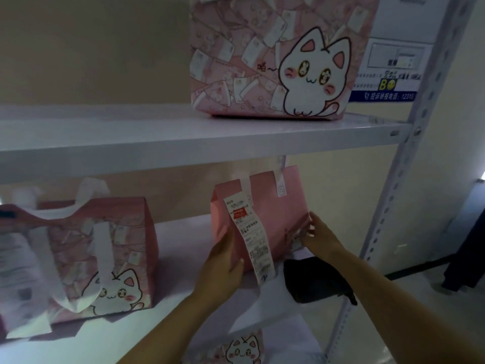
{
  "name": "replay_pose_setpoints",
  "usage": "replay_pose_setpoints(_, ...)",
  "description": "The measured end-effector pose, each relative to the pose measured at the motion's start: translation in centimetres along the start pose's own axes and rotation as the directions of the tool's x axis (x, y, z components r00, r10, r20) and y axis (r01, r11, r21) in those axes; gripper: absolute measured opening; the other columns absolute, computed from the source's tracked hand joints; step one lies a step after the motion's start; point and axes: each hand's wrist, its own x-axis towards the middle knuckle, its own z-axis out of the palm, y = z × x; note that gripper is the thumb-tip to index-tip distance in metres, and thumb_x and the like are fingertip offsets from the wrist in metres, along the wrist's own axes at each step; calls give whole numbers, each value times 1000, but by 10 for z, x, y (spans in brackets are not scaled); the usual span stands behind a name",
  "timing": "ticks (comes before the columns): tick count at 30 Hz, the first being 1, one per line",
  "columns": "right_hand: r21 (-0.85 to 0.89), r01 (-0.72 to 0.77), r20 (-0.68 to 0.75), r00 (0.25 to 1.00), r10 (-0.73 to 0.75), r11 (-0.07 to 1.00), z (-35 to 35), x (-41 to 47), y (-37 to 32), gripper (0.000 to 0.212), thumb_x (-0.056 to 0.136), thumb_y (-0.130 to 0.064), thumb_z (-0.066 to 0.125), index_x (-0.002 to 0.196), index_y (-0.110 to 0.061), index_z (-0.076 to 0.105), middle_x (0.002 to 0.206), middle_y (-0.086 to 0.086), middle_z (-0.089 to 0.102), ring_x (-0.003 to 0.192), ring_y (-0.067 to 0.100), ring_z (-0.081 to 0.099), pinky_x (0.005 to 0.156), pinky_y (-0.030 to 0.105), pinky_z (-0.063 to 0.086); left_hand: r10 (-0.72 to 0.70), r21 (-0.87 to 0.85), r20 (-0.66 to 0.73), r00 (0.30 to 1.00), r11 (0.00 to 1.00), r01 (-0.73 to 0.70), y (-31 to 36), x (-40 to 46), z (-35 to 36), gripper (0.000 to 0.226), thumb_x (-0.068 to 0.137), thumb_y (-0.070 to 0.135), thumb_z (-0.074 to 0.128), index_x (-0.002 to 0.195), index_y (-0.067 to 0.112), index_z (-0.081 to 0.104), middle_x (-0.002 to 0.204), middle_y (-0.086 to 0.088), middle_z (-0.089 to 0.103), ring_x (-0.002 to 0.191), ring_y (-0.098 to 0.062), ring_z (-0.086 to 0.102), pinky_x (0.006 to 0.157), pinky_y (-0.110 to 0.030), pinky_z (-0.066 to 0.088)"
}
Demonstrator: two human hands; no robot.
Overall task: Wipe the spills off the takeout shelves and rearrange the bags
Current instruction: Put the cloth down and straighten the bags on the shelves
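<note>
- A plain pink bag is standing upright on the lower shelf, right of centre, with a long printed receipt hanging down its front face.
- The left hand is pressing flat against the bag's lower left side, fingers fairly straight, while the right hand is touching its right edge with fingers spread; both seem to be steadying it rather than curling round it, though the dim light is making the right fingertips hard to read.
- The bag is looking light and papery, stiff enough to be standing on its own yet likely to crease or tip; holding both side walls low down, or taking the white handles at the top, is probably safest, and the loose receipt could tear if pulled.
- A black cloth-like object, possibly the wiping rag, is lying on the shelf just beside the bag's right base.
- A cat-print bag is sitting well apart to the left on the same shelf, its handles drooping.
- Another cat-print bag is standing on the upper shelf, and a third is showing below.
- A perforated metal upright is framing the right side.
</note>
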Motion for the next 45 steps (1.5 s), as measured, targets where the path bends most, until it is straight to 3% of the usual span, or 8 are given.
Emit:
replay_pose_setpoints(3,-1,12,46,999,-12,1000,13,2,-1,76,89,-21,60,150,-25,15,145,1,39,130,19,42,103,31,37,-37,-13,-63,997,999,36,-16,-4,-19,80,85,11,49,147,45,10,148,15,32,128,-4,37,96,-24,40)
replay_pose_setpoints(8,12,105,87,991,-106,994,37,-8,-15,52,89,-18,58,128,-44,35,127,-7,48,121,15,46,101,33,42,-55,-10,-73,996,998,54,-26,-5,-44,70,92,13,51,144,43,16,138,26,29,123,12,27,97,-15,32)
replay_pose_setpoints(16,-50,241,108,966,-234,969,38,-41,-24,47,94,-7,51,139,-14,38,108,-10,47,101,6,43,64,-5,33,-161,127,-88,983,977,171,-10,-26,-65,78,91,28,57,150,30,4,156,-2,19,142,-23,23,107,-44,37)
replay_pose_setpoints(24,-20,414,229,888,-399,910,31,-95,-53,57,93,-9,51,143,-29,31,142,-13,36,128,0,34,100,14,26,12,347,-80,997,938,17,40,-82,-107,73,81,48,46,147,28,21,151,7,25,138,-11,22,109,-31,21)
replay_pose_setpoints(29,-3,524,308,811,-497,852,34,-138,-95,55,94,-14,50,141,-37,33,130,-34,36,75,-30,43,74,4,36,102,568,-146,984,823,-1,50,-101,-146,64,79,41,44,135,11,46,134,-7,53,124,-25,48,105,-35,30)
replay_pose_setpoints(34,9,612,340,742,-578,791,49,-178,-140,53,93,-29,54,141,-40,34,144,-25,35,128,-10,33,106,19,30,211,632,-154,965,772,-68,58,-125,-195,55,81,40,44,131,17,53,131,-1,57,121,-21,50,105,-35,32)
replay_pose_setpoints(41,-212,783,349,619,-703,585,100,-221,-211,54,92,-41,52,140,-47,28,149,-22,26,139,-3,15,116,34,18,195,744,-156,968,668,-15,41,-174,-289,54,84,47,48,130,18,56,131,-4,57,121,-24,51,104,-47,39)
replay_pose_setpoints(45,-218,850,347,526,-777,479,138,-246,-261,53,93,-41,51,140,-47,28,144,-30,24,132,-14,12,108,13,11,208,778,-202,957,627,28,34,-206,-357,54,82,44,48,127,16,58,125,-6,60,114,-27,55,99,-44,43)
